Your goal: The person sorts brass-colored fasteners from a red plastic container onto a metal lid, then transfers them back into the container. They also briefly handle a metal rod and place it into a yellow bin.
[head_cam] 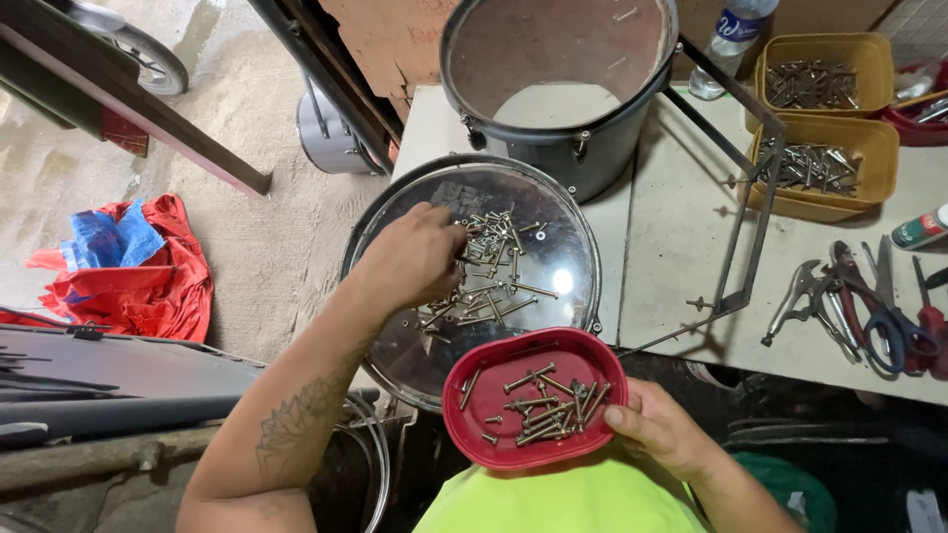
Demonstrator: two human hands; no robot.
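My left hand (415, 259) reaches onto a round clear drum head (395, 345) and its fingers close around loose metal screws (494, 271) scattered there. My right hand (660, 426) holds a red oval plastic tray (474, 434) by its right rim, close to my chest. Several screws (548, 403) lie inside the tray. The tray sits just below the near edge of the drum head.
A dark drum shell (553, 148) stands on the white table (671, 247) behind the drum head. Two yellow bins (874, 158) of screws sit at the back right, next to a water bottle (731, 39). Pliers and scissors (859, 306) lie at the right. A red cloth (138, 286) lies on the floor.
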